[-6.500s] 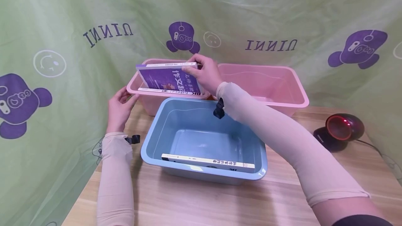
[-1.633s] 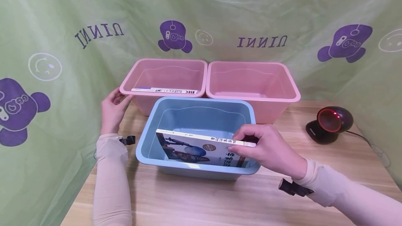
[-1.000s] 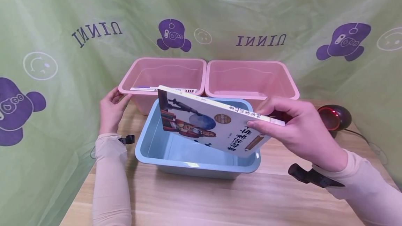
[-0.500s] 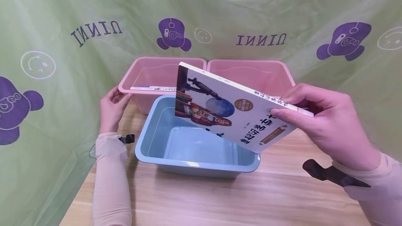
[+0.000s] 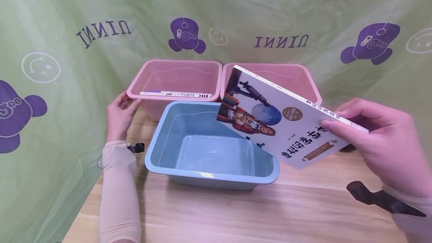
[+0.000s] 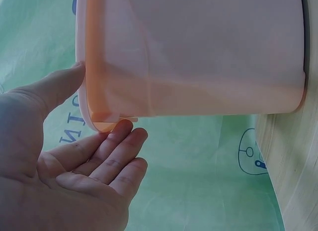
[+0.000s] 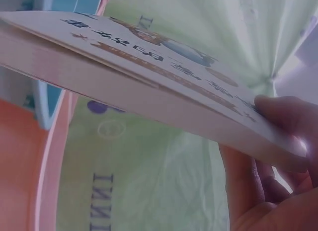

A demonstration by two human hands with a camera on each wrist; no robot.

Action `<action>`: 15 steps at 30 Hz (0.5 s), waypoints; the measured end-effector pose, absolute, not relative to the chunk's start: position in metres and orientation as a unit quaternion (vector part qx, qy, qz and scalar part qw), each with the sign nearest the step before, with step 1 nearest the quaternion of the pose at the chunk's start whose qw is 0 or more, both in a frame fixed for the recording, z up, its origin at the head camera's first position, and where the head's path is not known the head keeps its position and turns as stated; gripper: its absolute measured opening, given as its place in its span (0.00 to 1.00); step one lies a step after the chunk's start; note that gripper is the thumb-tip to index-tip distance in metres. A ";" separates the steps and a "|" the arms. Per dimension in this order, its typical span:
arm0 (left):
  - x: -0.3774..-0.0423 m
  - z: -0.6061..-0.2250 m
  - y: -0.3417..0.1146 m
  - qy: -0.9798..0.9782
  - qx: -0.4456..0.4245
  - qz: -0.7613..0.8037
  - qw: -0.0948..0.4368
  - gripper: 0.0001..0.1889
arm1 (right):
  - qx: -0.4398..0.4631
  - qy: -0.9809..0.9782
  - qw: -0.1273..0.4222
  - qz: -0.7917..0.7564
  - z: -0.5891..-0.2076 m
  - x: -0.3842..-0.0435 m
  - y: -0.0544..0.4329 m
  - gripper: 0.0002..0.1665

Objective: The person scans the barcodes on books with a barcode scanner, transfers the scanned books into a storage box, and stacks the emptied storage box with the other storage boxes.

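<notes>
My right hand (image 5: 384, 138) grips a white paperback book (image 5: 281, 119) by one end of its spine, thumb on the illustrated cover and fingers behind. Tilted, the book hangs in the air over the right side of the blue bin (image 5: 209, 180). In the right wrist view, the page edges of the book (image 7: 124, 92) face the camera. At the left pink bin (image 5: 153, 110), my left hand (image 5: 121, 119) holds the front left corner of the rim. The left wrist view has the thumb against the rim of this bin (image 6: 198, 57) and fingertips at its corner.
Books (image 5: 179, 94) stand along the front wall inside the left pink bin. Beside it is the right pink bin (image 5: 315, 89), partly covered by the held book. A dark scanner (image 5: 349, 148) is mostly hidden behind my right hand. A green curtain (image 5: 253, 3) backs the wooden table (image 5: 209, 216).
Earlier my right hand lowered a purple book in the left pink bin. Then it took the white book from the blue bin, lifting it up and rightward. My left hand stayed on the rim.
</notes>
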State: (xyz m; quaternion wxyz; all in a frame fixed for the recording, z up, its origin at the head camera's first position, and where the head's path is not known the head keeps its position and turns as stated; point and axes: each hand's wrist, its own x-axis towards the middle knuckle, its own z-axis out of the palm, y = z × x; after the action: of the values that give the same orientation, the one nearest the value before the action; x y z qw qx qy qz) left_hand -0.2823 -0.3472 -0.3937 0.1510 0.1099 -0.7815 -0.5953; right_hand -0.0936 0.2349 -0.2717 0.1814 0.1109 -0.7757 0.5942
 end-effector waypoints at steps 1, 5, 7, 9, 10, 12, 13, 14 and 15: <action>-0.283 -0.394 -0.347 -0.782 0.109 -0.596 0.150 0.40 | 0.107 -0.771 0.184 0.600 -0.274 -0.092 0.239 0.09; -0.284 -0.393 -0.348 -0.779 0.109 -0.599 0.151 0.40 | 0.109 -0.745 0.198 0.628 -0.284 -0.089 0.257 0.08; -0.285 -0.393 -0.349 -0.778 0.110 -0.600 0.149 0.40 | 0.116 -0.726 0.207 0.645 -0.290 -0.087 0.266 0.08; -0.285 -0.394 -0.350 -0.774 0.113 -0.606 0.147 0.41 | 0.123 -0.710 0.213 0.660 -0.297 -0.086 0.276 0.09; -0.284 -0.394 -0.350 -0.773 0.114 -0.606 0.145 0.41 | 0.129 -0.696 0.216 0.673 -0.300 -0.085 0.281 0.10; -0.284 -0.394 -0.350 -0.772 0.117 -0.609 0.142 0.41 | 0.138 -0.674 0.215 0.693 -0.308 -0.083 0.291 0.12; -0.284 -0.394 -0.349 -0.770 0.118 -0.610 0.142 0.41 | 0.138 -0.668 0.216 0.698 -0.311 -0.082 0.297 0.14; -0.284 -0.394 -0.349 -0.771 0.118 -0.609 0.141 0.41 | 0.134 -0.661 0.219 0.705 -0.315 -0.081 0.302 0.15; -0.283 -0.395 -0.349 -0.774 0.117 -0.606 0.141 0.42 | 0.126 -0.655 0.224 0.710 -0.318 -0.080 0.307 0.15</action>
State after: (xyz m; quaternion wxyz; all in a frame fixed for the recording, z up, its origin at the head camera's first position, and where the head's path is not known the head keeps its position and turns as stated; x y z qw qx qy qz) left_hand -0.2835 -0.3490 -0.3946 0.1414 0.1174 -0.7736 -0.6064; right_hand -0.0796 0.3065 -0.3181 0.2239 0.1259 -0.6555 0.7102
